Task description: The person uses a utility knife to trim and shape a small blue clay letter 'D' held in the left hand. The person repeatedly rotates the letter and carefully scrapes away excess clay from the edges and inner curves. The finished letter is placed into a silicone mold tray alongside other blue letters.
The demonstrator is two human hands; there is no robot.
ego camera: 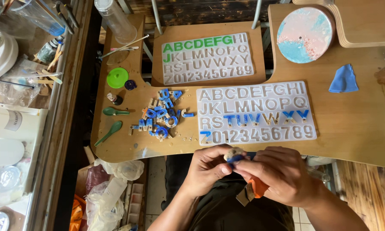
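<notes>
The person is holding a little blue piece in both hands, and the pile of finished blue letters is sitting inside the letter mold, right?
Not quite. The head view shows the pile of blue letters lying on the bare wooden table, left of the near letter mold, not inside it. The left hand and right hand do hold a little blue piece.

I count two letter molds on my table, one at 12 o'clock and one nearer me, a bit toward 1 o'clock. There is one round disc, pink and blue, at 1 o'clock, and one blue cloth at 2 o'clock. At 10 o'clock I see two green spoons, one green lid and one clear cup. There is one pile of blue letters at 11 o'clock, too many and too mixed up to count. My two hands hold one small blue piece.
</notes>
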